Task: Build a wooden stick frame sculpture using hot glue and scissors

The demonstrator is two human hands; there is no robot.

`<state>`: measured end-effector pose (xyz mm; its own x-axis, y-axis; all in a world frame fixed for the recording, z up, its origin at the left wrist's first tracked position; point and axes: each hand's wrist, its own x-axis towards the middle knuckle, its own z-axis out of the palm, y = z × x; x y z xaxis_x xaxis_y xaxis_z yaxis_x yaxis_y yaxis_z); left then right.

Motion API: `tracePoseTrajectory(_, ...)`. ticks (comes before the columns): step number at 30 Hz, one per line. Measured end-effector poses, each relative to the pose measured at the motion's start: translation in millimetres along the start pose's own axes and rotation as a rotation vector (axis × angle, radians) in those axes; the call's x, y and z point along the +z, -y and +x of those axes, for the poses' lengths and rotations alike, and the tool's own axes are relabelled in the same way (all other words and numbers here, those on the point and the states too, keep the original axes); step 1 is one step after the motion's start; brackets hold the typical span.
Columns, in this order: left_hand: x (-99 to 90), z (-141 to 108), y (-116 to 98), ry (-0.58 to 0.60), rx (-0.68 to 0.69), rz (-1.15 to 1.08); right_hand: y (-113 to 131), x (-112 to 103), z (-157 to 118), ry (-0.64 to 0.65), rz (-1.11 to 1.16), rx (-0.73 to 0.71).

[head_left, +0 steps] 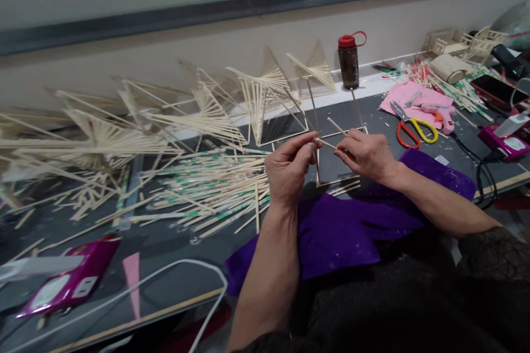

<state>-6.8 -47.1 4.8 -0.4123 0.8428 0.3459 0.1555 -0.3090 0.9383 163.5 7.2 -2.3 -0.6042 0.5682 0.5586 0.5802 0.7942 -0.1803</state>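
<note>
My left hand pinches one end of a thin wooden stick, much like a chopstick. My right hand is closed on the stick's other end. A second wooden stick pokes up to the left from my right fingers; its lower end is hidden. Just behind and below both hands stands a stick frame with thin uprights, partly covered by my fingers. Left of my left hand lies a pile of loose wooden sticks, some in green-printed paper wrappers.
Fan-shaped stick models line the wall. At right are scissors, a pink glue gun on pink paper, and a phone. A red-lidded bottle stands behind. Purple cloth covers the near edge; a white cable crosses left.
</note>
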Motion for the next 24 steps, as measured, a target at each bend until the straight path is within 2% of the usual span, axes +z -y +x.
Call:
tracePoseTrajectory(19,-2.6,1.2,2.9,0.021,-0.029,-0.001,-0.6,2.6,-0.4,-0.027,-0.024,-0.012)
tracePoseTrajectory(24,-0.8,4.2,1.8,0.000,0.039,0.036,1.4,-0.1,0.1,-0.005,-0.029,0.002)
